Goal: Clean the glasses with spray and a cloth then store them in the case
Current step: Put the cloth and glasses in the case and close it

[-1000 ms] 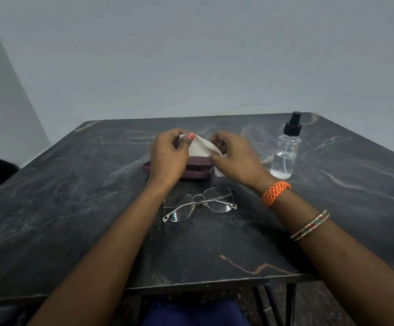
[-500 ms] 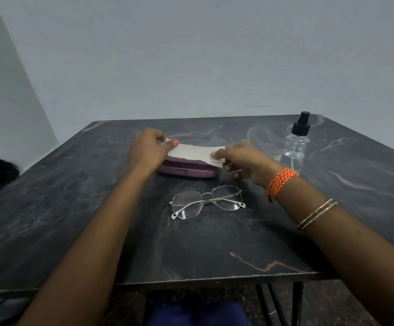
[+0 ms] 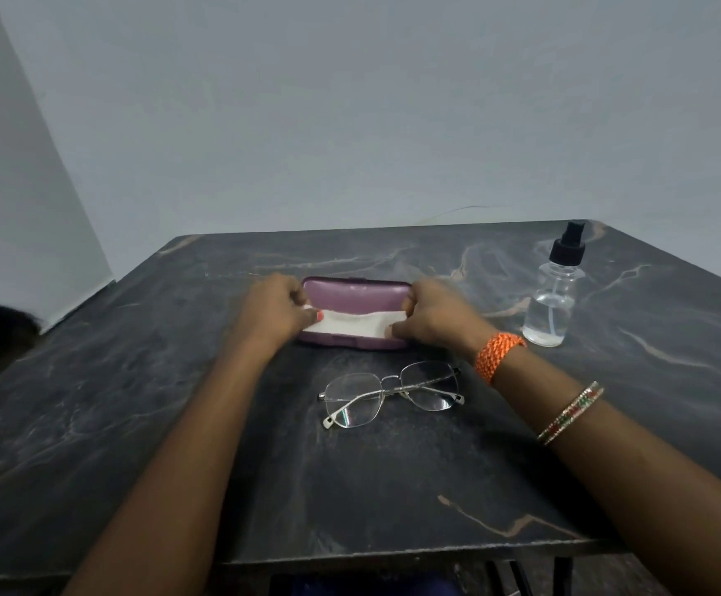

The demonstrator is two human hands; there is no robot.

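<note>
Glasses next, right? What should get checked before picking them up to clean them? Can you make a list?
1. Cloth ready: ok, left hand and right hand each pinch one end, stretched over the case.
2. Glasses reachable: ok, lying on the table just in front of the case.
3. Spray bottle upright, has liquid: ok.
4. A hand free to grab: not ok, both hold the cloth.
5. Case open: cannot tell.
6. Lenses dirty: cannot tell.

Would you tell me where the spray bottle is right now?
In the head view, the spray bottle stands upright at the table's far right, beyond the right hand.
</note>
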